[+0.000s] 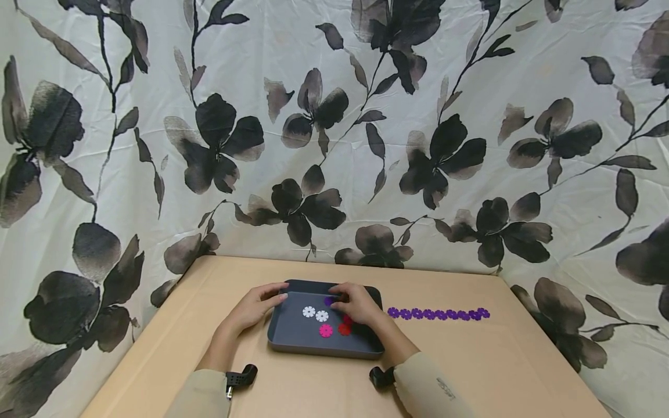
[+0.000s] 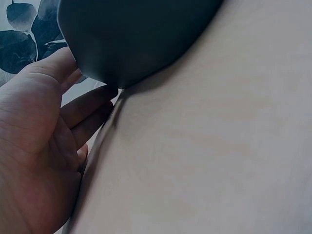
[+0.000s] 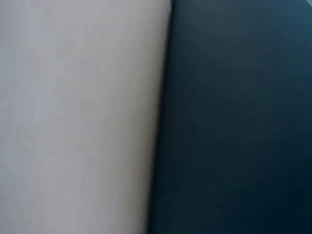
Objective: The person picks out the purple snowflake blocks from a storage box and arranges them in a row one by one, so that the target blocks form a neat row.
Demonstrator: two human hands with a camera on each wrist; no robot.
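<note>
A dark grey tray (image 1: pixel 313 347) lies on the table. At its back left corner my left hand (image 1: pixel 254 303) grips the tray, thumb and fingers at the edge; the left wrist view also shows this hand (image 2: pixel 36 141) against the tray's outside (image 2: pixel 131 44). Over the tray's back right part, my right hand (image 1: pixel 357 303) has its fingertips at a purple flower-shaped piece (image 1: pixel 328 301); whether they pinch it is unclear. White flower pieces (image 1: pixel 321 316), a pink one (image 1: pixel 326 330) and red ones (image 1: pixel 344 330) lie inside. The right wrist view holds only the tray's side (image 3: pixel 234 117) and table, blurred.
Right of the tray, several purple flower pieces (image 1: pixel 429 314) form a row across the light wooden table (image 1: pixel 470 360). A floral cloth (image 1: pixel 334 191) hangs behind the table's back edge. Dark wrist devices (image 1: pixel 241 376) sit on both forearms.
</note>
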